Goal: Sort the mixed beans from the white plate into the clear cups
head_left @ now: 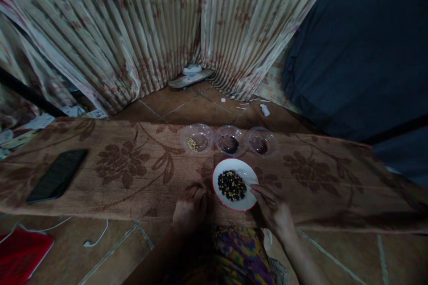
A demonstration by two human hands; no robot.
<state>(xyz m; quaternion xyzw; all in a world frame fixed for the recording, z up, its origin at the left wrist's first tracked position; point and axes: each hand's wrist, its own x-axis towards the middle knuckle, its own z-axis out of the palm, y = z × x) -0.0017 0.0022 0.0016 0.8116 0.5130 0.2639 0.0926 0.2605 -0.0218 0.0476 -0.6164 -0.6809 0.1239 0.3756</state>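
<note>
A white plate with a red rim (252, 173) holds a heap of mixed dark and pale yellow beans (231, 185). My right hand (272, 207) is closed around a thin metal utensil (246, 182), whose tip reaches into the plate; its exact kind is hard to make out. Left of the plate, my left hand (190, 207) rests on the cloth with its fingers curled in and nothing visible in them. Behind the plate stand three clear plastic bowls: one with yellow beans (192, 144), one with black beans (230, 144), and one with dark reddish beans (260, 145).
A brown flowered tablecloth (160, 196) covers the long narrow table. At its left lies a black phone (57, 175). Striped curtains (150, 31) hang behind, with a skateboard (190, 79) on the tiled floor. A red bag (23, 256) and white cable (100, 236) lie at lower left.
</note>
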